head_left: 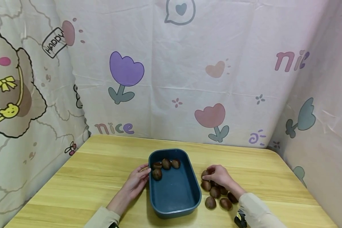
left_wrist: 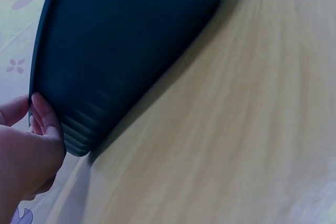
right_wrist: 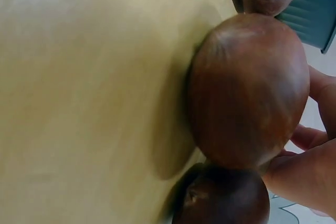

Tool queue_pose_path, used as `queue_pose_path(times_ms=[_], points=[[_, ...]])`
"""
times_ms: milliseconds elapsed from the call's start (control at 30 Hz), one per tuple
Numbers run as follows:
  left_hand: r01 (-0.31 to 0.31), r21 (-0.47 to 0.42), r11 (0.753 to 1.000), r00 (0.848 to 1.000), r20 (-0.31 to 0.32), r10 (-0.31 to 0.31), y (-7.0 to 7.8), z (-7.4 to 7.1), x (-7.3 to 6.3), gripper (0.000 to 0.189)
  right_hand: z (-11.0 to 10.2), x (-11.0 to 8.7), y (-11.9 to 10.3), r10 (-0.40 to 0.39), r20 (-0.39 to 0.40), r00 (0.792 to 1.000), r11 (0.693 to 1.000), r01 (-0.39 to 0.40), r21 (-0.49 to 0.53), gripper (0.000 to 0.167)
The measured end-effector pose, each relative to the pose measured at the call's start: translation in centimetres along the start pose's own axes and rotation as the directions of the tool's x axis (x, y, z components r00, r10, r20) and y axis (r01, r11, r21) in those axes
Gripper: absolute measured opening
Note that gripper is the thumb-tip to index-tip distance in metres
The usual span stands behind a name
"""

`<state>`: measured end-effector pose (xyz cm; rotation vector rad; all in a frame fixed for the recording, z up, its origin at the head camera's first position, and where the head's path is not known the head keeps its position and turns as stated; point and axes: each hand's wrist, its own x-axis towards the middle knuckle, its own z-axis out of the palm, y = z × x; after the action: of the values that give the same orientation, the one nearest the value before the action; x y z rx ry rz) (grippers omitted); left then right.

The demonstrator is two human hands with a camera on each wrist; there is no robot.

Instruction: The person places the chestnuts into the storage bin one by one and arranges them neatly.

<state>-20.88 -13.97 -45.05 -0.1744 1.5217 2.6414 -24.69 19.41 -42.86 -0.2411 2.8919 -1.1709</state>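
A deep blue plastic bin (head_left: 175,193) stands on the table with several chestnuts (head_left: 166,164) at its far left end. At the bin's left wall my left hand (head_left: 137,180) holds the rim with thumb and fingertips; the left wrist view shows the fingertips (left_wrist: 46,115) against the outer wall near a ribbed corner. To the right of the bin lies a loose pile of chestnuts (head_left: 215,192). Over its far side, my right hand (head_left: 220,175) pinches one chestnut (head_left: 205,173) between thumb and fingers. Nearer chestnuts (right_wrist: 249,90) hide much of that grip in the right wrist view.
The wooden table (head_left: 102,164) carries the bin and the pile, which lie close side by side. A printed cloth (head_left: 171,79) hangs behind the table and along both sides. Two chestnuts (head_left: 210,202) lie at the pile's near edge.
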Motion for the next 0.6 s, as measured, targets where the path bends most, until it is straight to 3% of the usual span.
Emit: queue_pose_path(times_ms=[267,600], points=[[0.002,0.003,1.0,1.0,-0.012,-0.002,-0.2,-0.2,-0.1,0.03,0.1,0.1,0.1,-0.009,0.025,1.0,1.0,0.009,0.009,0.04],[0.003,0.006,1.0,1.0,-0.013,-0.003,0.0,0.2,0.0,0.032,-0.8,1.1,0.2,-0.102,0.063,0.993,0.981,0.09,0.17,0.047]])
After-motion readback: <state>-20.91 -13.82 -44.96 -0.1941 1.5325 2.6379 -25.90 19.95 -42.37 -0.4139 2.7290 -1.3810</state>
